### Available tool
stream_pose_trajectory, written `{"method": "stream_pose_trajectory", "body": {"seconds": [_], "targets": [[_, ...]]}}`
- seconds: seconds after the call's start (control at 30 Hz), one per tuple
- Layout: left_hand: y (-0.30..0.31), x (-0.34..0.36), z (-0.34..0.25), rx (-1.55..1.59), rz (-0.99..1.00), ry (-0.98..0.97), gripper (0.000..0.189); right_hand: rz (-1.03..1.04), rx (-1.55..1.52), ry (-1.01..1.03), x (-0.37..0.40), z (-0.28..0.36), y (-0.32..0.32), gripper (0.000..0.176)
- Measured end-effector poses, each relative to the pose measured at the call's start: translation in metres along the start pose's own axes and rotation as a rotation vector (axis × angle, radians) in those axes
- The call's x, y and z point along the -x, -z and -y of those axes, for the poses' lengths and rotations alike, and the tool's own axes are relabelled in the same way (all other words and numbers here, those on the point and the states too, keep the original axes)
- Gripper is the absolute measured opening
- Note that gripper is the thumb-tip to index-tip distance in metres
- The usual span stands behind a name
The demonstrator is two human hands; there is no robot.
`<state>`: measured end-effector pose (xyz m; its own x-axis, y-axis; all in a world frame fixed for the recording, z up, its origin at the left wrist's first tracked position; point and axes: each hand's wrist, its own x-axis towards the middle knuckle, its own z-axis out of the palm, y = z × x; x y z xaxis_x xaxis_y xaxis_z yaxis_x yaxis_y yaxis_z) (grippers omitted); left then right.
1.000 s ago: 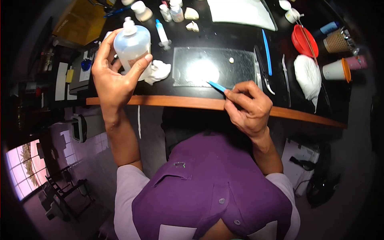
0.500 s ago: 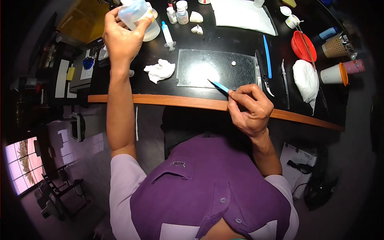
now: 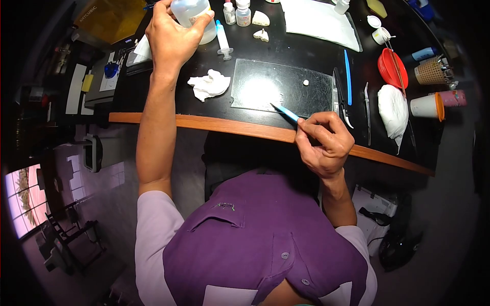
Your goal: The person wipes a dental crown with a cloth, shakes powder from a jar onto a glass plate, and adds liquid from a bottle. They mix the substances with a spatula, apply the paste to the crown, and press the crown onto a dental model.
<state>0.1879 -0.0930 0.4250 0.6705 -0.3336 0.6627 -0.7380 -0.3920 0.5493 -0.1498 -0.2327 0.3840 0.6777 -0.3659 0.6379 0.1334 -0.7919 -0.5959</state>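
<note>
At the far left side of the desk, my left hand (image 3: 174, 41) is wrapped around a translucent plastic bottle (image 3: 190, 11) with a label; the top of the bottle is cut off by the frame edge. My right hand (image 3: 326, 144) pinches a thin blue pointed tool (image 3: 289, 114) between thumb and fingers at the desk's front edge. The tool's tip points left over the near edge of a scratched glass plate (image 3: 286, 76); whether it touches cannot be made out. A small white lump (image 3: 305, 82) lies on the plate. A syringe (image 3: 223, 43) lies just right of the bottle.
Crumpled white tissue (image 3: 209, 85) lies left of the plate. Tweezers (image 3: 342, 99), a blue stick (image 3: 348, 76) and a red bowl (image 3: 390, 69) are to the right, with a white cup (image 3: 424, 106). Small bottles (image 3: 243, 14), pale casts (image 3: 261, 19) and a white towel (image 3: 321, 25) stand behind.
The whole view has shifted slightly, so the desk items appear a little further right and higher. Both hands keep their grips on the bottle and the blue tool.
</note>
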Motion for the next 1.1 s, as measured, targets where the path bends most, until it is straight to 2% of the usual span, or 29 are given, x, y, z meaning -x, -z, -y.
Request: {"method": "stream_pose_trajectory", "body": {"seconds": [0.13,0.63,0.73,0.93,1.03,1.1], "targets": [[-0.001,0.002,0.002,0.017,0.007,-0.018,0.075,0.028,0.012,0.060,-0.003,0.002,-0.001,0.021],[-0.002,0.002,0.003,0.034,0.015,0.003,0.074,-0.006,-0.007,-0.050,-0.004,0.004,-0.005,0.019],[-0.004,0.003,0.003,0.043,0.035,0.006,0.077,0.061,0.013,0.007,-0.004,0.000,-0.003,0.019],[0.001,0.005,-0.001,-0.020,0.071,-0.011,0.077,0.024,0.011,-0.016,-0.004,0.002,-0.002,0.020],[0.017,0.014,-0.020,-0.201,-0.148,-0.275,0.064,-0.011,0.021,-0.027,-0.003,0.003,-0.001,0.021],[0.041,0.040,-0.048,-0.072,-0.048,-0.228,0.047,-0.031,0.016,-0.040,-0.001,0.005,-0.003,0.022]]}}
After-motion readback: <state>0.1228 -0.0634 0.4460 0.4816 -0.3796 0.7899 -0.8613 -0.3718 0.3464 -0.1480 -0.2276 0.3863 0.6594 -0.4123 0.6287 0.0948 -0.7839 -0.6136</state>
